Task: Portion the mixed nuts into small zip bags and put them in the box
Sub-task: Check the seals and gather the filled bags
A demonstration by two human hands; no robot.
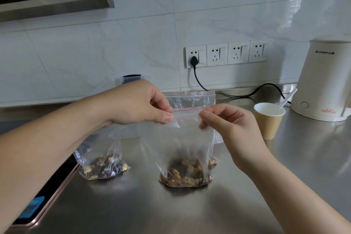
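A: Both hands pinch the bag [187,135] at its red zip line: left hand [140,103] at nine o'clock, right hand [226,125] at three. Nuts [185,172] rest on the counter [133,205], dead centre.

B: Risk?

A: Likely a half-closed seal, spilling later. Second bag [102,159] at eight o'clock. No box in sight.

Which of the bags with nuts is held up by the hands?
The zip bag with the red seal line, pinched at its top by the left hand and right hand. The other bag lies slumped to its left, untouched.
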